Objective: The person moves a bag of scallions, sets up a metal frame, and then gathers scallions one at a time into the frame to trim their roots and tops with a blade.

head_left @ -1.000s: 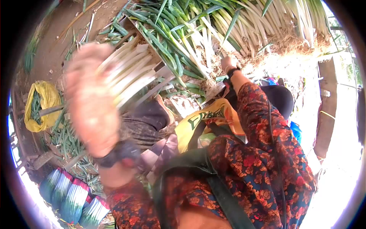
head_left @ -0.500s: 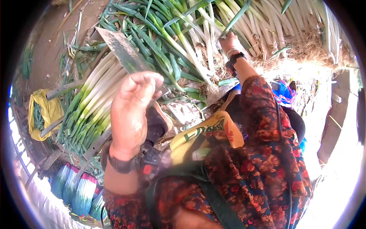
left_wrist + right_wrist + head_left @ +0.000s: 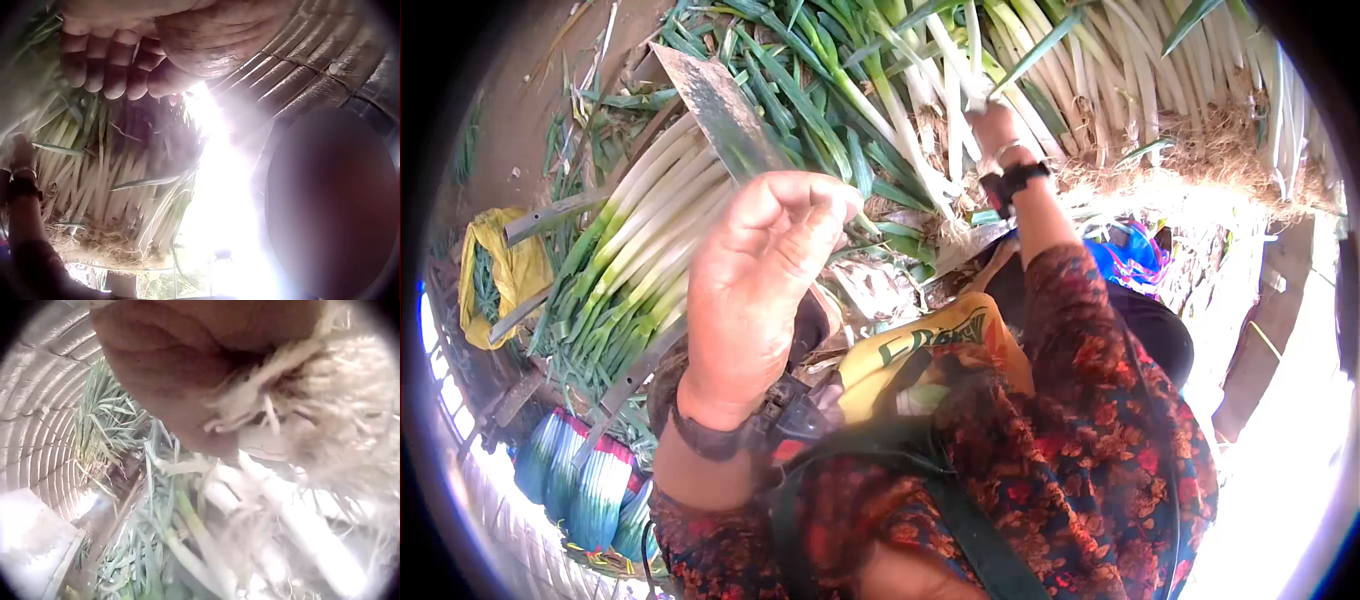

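My left hand (image 3: 755,285) is raised palm up beside the metal plate (image 3: 715,105), its fingers loosely bent around nothing. In the left wrist view the fingers of that hand (image 3: 131,53) lie side by side. White leek stalks with green leaves (image 3: 645,230) lie in a rack left of it. At the pile of rooted leeks (image 3: 1140,90), my right hand (image 3: 1005,135) has its fingers around a stalk. Shaggy roots (image 3: 350,400) press close to the right palm (image 3: 187,375) in the right wrist view; its fingertips are hidden there.
A yellow sack (image 3: 520,260) with green leaves stands at the left. Blue-white bundles (image 3: 590,490) lie lower left, and metal bars (image 3: 615,400) stick out around the rack. A yellow printed bag (image 3: 930,345) covers the lap.
My left hand has swung from over the rack's stalks toward the right, uncovering them, and has slowed. The right hand remains at the leek pile, its fingers now around a stalk.
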Demonstrator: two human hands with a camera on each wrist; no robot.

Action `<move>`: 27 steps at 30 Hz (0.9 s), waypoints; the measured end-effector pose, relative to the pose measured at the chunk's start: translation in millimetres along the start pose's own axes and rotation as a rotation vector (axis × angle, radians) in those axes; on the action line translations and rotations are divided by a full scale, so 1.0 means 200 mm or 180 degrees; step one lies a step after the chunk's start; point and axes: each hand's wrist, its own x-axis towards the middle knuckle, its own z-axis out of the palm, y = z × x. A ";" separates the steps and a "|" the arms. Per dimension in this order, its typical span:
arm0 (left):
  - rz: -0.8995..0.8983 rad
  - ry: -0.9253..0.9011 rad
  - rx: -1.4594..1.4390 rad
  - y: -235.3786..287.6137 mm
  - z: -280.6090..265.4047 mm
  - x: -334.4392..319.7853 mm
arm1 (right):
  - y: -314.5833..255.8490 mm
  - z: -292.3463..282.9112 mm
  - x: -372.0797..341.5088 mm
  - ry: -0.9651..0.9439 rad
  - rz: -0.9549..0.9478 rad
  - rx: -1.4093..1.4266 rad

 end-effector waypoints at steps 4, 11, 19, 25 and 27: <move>0.0011 0.0136 -0.0135 0.02 0.02 -0.02 | -0.19 0.24 -0.09 -0.0764 0.1239 -0.0055; 0.0108 0.0299 -0.0041 0.02 -0.04 -0.02 | -0.13 0.26 -0.03 -0.1042 0.1745 0.0666; 0.0619 0.0476 -0.0080 -0.08 -0.08 0.09 | -0.46 -0.48 -0.43 -0.1587 0.2095 0.4873; 0.0446 0.0783 -0.0212 -0.06 -0.08 0.18 | -0.56 -0.80 -0.61 -0.1209 0.0830 0.6054; 0.0508 0.0685 -0.0513 -0.08 -0.05 0.19 | -0.68 -1.05 -0.92 -0.0689 0.0799 0.6042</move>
